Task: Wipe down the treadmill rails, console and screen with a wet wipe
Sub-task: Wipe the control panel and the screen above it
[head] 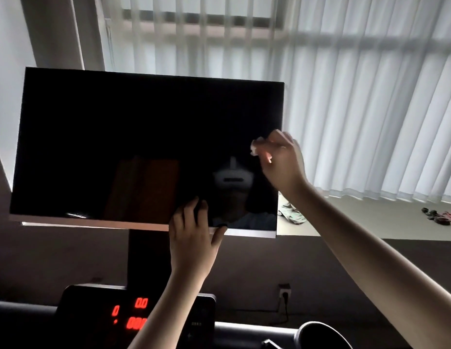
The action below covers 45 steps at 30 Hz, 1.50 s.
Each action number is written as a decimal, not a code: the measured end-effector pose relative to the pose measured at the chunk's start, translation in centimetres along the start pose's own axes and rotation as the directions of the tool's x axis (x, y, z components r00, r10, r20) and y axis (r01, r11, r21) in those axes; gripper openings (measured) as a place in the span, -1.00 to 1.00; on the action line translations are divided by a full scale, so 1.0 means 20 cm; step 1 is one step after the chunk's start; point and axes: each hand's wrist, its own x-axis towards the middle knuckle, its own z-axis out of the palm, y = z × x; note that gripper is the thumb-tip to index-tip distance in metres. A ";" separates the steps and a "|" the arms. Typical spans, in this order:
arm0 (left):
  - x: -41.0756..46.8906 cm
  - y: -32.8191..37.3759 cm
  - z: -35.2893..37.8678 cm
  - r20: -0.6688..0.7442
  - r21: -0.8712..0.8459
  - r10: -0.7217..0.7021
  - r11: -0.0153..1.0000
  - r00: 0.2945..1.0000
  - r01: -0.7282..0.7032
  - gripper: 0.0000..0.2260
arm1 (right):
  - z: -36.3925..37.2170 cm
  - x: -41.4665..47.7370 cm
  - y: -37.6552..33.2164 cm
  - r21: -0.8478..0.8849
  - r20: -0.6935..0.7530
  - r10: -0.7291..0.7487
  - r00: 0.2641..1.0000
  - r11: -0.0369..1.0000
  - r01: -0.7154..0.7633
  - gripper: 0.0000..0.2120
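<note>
A large dark screen [133, 147] stands on a post above the treadmill console [93, 313], whose red digits glow at the bottom. My right hand [282, 162] holds a crumpled white wet wipe [257, 144] against the screen near its right edge. My left hand [191, 238] grips the screen's lower edge, fingers on the glass and thumb on the silver bezel. A dark rail [254, 333] runs across the bottom right below the console.
White vertical blinds [370, 109] cover the window behind. A ledge [370, 217] under them carries a crumpled cloth [292, 212] and small dark items [436, 215]. A wall socket with a plug [284, 293] sits low right. A round dark cup holder [322, 336] is at the bottom.
</note>
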 end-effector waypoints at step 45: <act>-0.02 -0.02 0.04 -0.064 0.017 0.057 0.998 0.996 -0.056 -0.43 | -0.07 0.44 0.14 0.068 -0.064 0.051 0.997 0.997 -0.046 -0.70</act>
